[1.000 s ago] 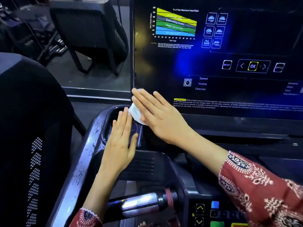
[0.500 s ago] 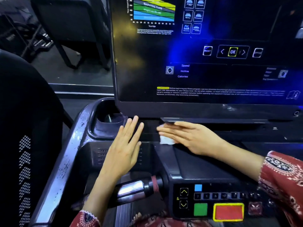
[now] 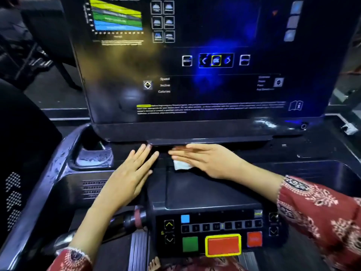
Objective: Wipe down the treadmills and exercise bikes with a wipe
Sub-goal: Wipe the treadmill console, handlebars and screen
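Right hand [image 3: 207, 161], fingers straight, presses the white wipe [image 3: 181, 165] on the treadmill console ledge [image 3: 205, 192] under the screen [image 3: 195, 85]; left hand [image 3: 130, 173] flat, empty alongside; sweep sideways with even pressure, the blurred seam probably needs a pass.

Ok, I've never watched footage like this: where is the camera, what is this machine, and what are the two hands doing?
The camera is worn on the person's head and looks down at their own hands. The big dark panel is the treadmill's screen. Below it sits a button panel with green and red keys. The right hand lies flat, fingers straight, pressing a white wipe onto the black ledge under the screen. The left hand is spread flat beside it, holding nothing. A cup holder sits far left.
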The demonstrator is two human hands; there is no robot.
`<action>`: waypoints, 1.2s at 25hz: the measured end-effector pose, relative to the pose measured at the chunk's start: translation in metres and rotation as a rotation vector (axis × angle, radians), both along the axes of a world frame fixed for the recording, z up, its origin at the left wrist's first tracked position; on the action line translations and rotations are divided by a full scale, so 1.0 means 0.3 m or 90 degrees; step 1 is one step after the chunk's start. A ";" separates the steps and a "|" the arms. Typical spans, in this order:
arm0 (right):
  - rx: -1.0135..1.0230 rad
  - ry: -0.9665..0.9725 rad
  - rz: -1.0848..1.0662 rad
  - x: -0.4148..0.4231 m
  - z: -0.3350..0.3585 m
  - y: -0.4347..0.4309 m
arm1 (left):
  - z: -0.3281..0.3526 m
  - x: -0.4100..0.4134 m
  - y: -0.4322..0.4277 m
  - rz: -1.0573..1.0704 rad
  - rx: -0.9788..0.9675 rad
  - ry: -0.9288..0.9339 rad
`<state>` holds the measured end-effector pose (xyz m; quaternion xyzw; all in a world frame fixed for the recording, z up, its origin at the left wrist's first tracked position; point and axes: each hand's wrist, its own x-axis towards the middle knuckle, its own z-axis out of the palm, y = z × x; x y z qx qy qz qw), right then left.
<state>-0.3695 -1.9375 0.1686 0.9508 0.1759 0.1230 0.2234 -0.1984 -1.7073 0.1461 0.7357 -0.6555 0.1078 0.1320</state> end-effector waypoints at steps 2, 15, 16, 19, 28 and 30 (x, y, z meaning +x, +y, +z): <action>0.013 0.003 -0.039 -0.130 0.014 -0.094 | 0.013 -0.043 -0.006 0.026 -0.002 0.049; 0.042 -0.002 -0.089 -0.446 0.007 -0.370 | 0.115 -0.404 -0.364 -0.081 0.166 0.164; 0.044 -0.006 -0.075 -0.423 -0.006 -0.350 | 0.112 -0.422 -0.396 -0.087 0.180 0.171; 0.073 -0.019 -0.081 -0.429 -0.029 -0.352 | 0.105 -0.457 -0.447 -0.083 0.207 0.194; 0.288 -0.259 -0.394 -0.677 -0.195 -0.415 | 0.073 -0.552 -0.574 -0.159 0.176 0.141; 0.270 -0.197 -0.328 -0.673 -0.174 -0.416 | 0.057 -0.542 -0.579 -0.161 0.161 0.114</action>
